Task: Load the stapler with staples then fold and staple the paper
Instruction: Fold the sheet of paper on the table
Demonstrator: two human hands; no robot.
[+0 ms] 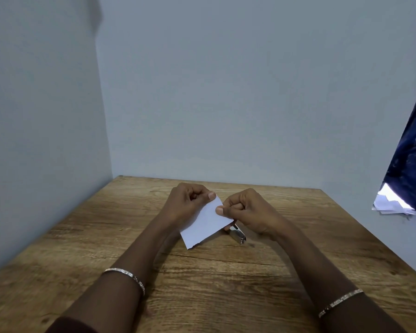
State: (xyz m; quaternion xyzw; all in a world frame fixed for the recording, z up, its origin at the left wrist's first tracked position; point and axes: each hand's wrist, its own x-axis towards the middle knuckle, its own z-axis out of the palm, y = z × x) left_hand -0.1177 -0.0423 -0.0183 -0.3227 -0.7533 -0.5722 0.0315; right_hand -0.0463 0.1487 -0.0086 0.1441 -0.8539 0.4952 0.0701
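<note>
Dim, soft light; wide-angle bending at edges.

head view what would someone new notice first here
The left hand and right hand pinch a small white paper at the middle of the wooden table. A small stapler peeks out just below the right hand. A dark blue cloth hangs at the far right edge.

paper (204, 222) above table (82, 248), stapler (238, 235) seemingly on table, just right of paper
</note>
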